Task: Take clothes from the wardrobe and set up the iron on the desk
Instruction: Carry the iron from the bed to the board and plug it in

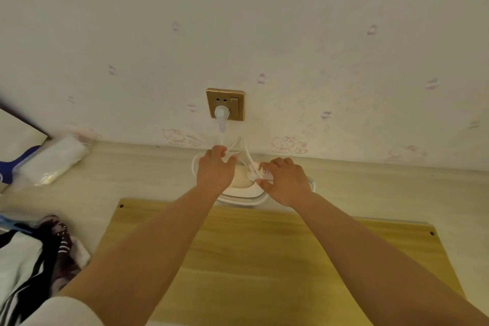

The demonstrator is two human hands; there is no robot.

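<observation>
A white and cream iron (242,188) lies on the desk (132,180) close to the wall. Its white plug (221,112) sits in the gold wall socket (225,104), and the white cord (244,149) loops down from there to the iron. My left hand (215,171) pinches the cord just above the iron. My right hand (284,181) rests on the iron's right side, fingers curled over its top by a round dial. A heap of black and white striped clothes (29,259) lies on the desk at the lower left.
A yellow wooden board (264,259) lies flat on the desk under my forearms. A clear plastic packet (55,160) and a blue object (16,164) lie at the far left by the wall. The wall has pale cartoon-cat wallpaper.
</observation>
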